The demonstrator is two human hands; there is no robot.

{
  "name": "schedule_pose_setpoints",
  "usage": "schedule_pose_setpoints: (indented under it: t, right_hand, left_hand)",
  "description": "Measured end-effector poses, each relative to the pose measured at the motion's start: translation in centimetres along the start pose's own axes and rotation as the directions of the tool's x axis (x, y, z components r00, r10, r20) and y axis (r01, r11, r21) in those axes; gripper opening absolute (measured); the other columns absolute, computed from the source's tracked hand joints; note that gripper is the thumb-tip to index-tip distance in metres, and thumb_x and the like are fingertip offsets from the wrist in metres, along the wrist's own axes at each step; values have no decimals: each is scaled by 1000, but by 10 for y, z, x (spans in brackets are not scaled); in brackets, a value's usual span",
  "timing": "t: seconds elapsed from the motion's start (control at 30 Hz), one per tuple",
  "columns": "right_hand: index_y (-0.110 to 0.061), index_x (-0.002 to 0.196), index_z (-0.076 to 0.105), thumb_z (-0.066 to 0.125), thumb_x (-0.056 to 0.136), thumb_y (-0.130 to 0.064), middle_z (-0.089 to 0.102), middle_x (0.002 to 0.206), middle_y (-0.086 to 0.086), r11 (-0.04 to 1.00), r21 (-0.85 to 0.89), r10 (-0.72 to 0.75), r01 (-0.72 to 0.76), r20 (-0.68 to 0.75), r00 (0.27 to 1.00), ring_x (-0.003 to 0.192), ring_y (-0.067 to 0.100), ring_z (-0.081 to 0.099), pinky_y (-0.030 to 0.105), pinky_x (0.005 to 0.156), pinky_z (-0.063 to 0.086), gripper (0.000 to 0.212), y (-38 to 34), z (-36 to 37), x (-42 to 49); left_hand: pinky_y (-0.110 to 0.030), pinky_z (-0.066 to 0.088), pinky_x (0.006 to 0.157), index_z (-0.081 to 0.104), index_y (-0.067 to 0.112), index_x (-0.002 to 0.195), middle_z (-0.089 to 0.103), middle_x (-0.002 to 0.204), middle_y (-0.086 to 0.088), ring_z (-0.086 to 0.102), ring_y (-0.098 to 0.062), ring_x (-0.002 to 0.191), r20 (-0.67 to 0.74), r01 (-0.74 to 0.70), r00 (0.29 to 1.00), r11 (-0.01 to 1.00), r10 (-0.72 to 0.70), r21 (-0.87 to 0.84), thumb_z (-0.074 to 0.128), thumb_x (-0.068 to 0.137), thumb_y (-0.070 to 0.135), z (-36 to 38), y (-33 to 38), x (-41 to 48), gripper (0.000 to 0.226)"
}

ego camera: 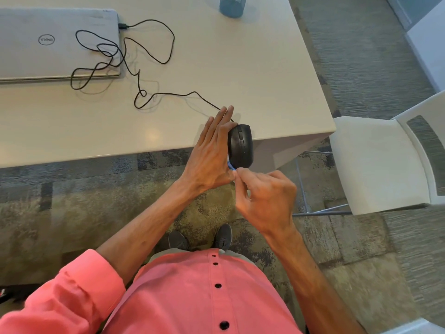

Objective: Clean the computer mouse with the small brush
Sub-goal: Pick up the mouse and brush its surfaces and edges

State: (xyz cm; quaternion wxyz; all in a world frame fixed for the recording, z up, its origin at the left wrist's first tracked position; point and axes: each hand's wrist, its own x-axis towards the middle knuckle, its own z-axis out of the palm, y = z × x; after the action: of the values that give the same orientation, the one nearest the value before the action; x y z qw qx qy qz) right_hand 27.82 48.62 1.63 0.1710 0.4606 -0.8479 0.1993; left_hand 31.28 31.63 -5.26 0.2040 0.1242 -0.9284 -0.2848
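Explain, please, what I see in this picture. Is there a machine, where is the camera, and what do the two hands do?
No machine here: a person works with two bare hands. The one picture comes from a camera worn on the head, looking down, so the pink shirt and shoes show below. The left hand lies with straight fingers against the side of the black computer mouse, at the near edge of the white table. The right hand pinches a small blue brush at the mouse's near end. The mouse's cable runs in loops to a closed laptop. A blue cylinder stands at the far edge, and a white chair is on the right.
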Motion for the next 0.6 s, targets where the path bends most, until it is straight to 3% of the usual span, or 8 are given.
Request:
schedule_pose_setpoints:
  t: [0.13,0.23,0.4,0.53,0.6]
  right_hand:
    - [-17,99,85,77,102,-18,77,66,-9,998,10,62,-61,-122,991,51,10,67,27,56,48,9,7,-10,4]
    - [-15,106,86,76,103,-19,82,74,-7,993,-53,95,-105,-174,980,55,11,71,23,61,40,12,13,-8,9]
    - [-14,102,85,74,103,-19,78,66,-7,1000,-28,10,-12,-68,998,53,11,71,27,57,51,12,5,-1,3]
    - [-20,80,76,70,106,-20,63,53,-9,1000,-21,-15,15,-15,1000,45,12,59,31,52,46,27,0,1,0]
    - [-19,89,81,73,105,-20,70,59,-9,1000,4,4,-4,-57,998,48,11,64,31,53,49,18,3,-5,2]
  left_hand:
    - [-54,12,145,41,-2,163,18,189,-20,13,-36,178,-31,-4,1000,1000,4,-2,79,90,69,2,2,-1,109]
    - [-52,13,145,41,-1,163,19,189,-18,14,-35,178,-31,10,999,1000,-10,-12,91,86,61,4,1,-1,111]
    - [-56,13,144,40,-2,163,15,190,-18,9,-34,179,-4,-14,1000,999,14,-45,78,90,58,2,2,1,102]
    - [-58,14,144,40,-2,164,16,189,-19,10,-35,179,12,-21,1000,999,21,-46,75,88,58,-1,4,4,103]
    - [-59,15,143,40,-3,163,16,189,-19,10,-35,179,1,-26,1000,999,26,-47,74,89,57,-1,4,4,101]
